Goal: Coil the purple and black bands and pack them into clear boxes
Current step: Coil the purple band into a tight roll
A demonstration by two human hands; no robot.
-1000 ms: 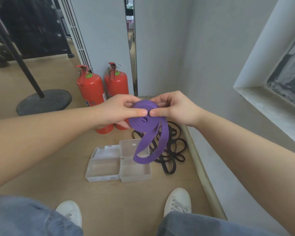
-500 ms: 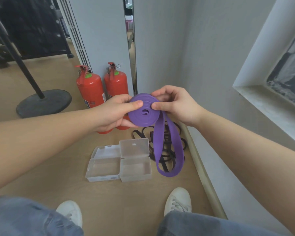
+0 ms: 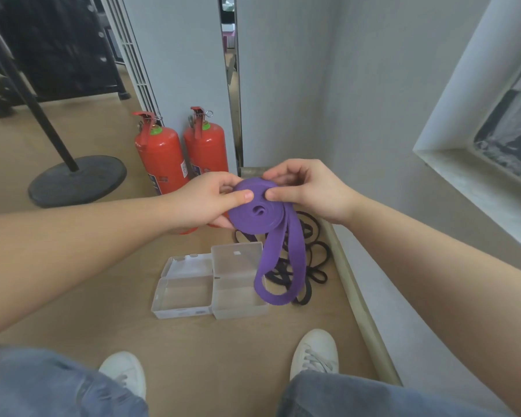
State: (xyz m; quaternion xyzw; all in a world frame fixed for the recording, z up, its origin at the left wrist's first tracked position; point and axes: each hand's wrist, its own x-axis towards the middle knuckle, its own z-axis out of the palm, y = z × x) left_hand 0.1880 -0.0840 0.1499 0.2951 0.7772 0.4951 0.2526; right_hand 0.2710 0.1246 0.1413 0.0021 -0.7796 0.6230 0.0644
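Coiling is partway done: the flat purple elastic band (image 3: 254, 210), held in the air above the floor, is a tight disc with a long loop of tail hanging in front of two open clear plastic boxes (image 3: 179, 313). The left hand (image 3: 205, 200) and right hand (image 3: 307, 191) each keep a pinching grip on the disc, thumbs on its face. Next, I judge, the tail needs winding on without slackening. The thin black bands (image 3: 313, 276) lie tangled on the floor by the wall

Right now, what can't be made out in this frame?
- Black bands, head view: the hanging loop of the purple band covers part of the pile; count unclear.
- Fire extinguishers, head view: lower parts hidden behind the left hand.
- Right hand, head view: some fingers hidden behind the coil.
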